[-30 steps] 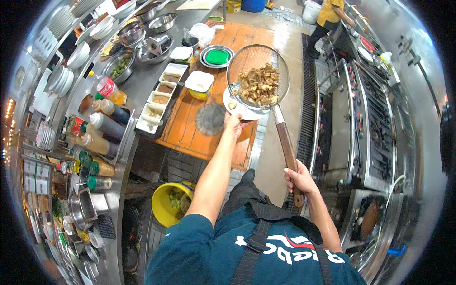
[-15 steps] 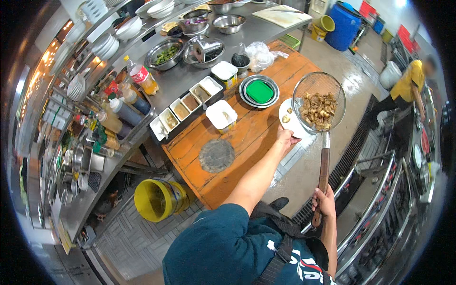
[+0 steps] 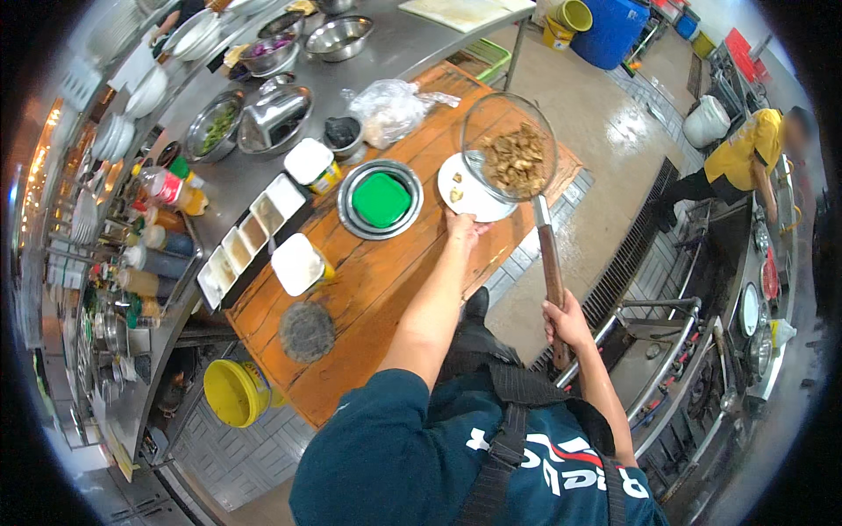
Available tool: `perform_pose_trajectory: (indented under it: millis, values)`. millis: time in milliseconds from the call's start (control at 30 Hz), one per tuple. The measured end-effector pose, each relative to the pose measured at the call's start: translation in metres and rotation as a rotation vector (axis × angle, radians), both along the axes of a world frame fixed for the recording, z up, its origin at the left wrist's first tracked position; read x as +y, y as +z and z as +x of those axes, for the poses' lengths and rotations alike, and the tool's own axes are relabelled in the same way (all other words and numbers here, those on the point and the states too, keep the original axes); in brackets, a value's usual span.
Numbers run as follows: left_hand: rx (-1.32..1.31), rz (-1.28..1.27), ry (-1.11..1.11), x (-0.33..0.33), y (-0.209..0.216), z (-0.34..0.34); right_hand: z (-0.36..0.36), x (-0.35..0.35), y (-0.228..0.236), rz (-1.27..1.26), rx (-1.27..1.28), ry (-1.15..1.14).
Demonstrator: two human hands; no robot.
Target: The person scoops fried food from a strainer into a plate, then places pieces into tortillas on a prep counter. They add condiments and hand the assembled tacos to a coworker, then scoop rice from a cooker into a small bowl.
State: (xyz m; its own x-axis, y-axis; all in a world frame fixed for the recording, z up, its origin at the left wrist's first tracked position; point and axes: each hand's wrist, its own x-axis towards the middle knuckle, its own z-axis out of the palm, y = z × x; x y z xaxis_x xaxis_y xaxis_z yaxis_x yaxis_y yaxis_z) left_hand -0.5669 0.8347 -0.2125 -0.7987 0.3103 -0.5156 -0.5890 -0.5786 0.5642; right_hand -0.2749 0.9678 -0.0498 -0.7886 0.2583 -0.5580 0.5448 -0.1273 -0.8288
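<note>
Right grip tight around strainer handle, left grip snug at plate edge

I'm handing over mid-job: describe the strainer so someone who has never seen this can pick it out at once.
Find the orange wooden table, then the white plate in the left hand, toward the table's right edge. Overlapping that plate in view is the strainer, its long handle in the right hand. Unlike the solid plate, it is round mesh, heaped with brown pieces.
</note>
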Motion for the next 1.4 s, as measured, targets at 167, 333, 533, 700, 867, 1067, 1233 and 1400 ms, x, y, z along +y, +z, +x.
perform_pose_trajectory:
  millis: [167,333,533,700,867,1067,1233,1400]
  values:
    - [-0.076,-0.016,0.065,0.017,0.006,-0.040,-0.049,0.036,-0.005,0.024,-0.044,0.076]
    - [-0.066,-0.143,-0.051,0.006,0.004,-0.077,-0.079,0.059,-0.012,0.015,-0.063,0.138]
    - [-0.046,-0.335,-0.011,-0.008,0.016,-0.083,-0.091,0.076,-0.024,0.052,-0.079,0.216]
    - [0.097,-0.893,-0.037,0.001,0.054,-0.066,-0.091,0.087,-0.031,0.055,-0.031,0.240]
    - [0.306,-1.328,-0.030,0.019,0.064,-0.053,-0.091,0.093,-0.031,0.193,-0.104,0.320]
    - [0.542,-1.270,0.017,0.030,0.048,-0.045,-0.089,0.096,-0.030,0.280,-0.066,0.350]
    - [0.547,-1.104,-0.009,0.037,0.044,-0.045,-0.086,0.092,-0.034,0.264,-0.089,0.341]
    - [0.596,-1.108,0.007,0.044,0.042,-0.041,-0.082,0.094,-0.042,0.395,-0.079,0.368]
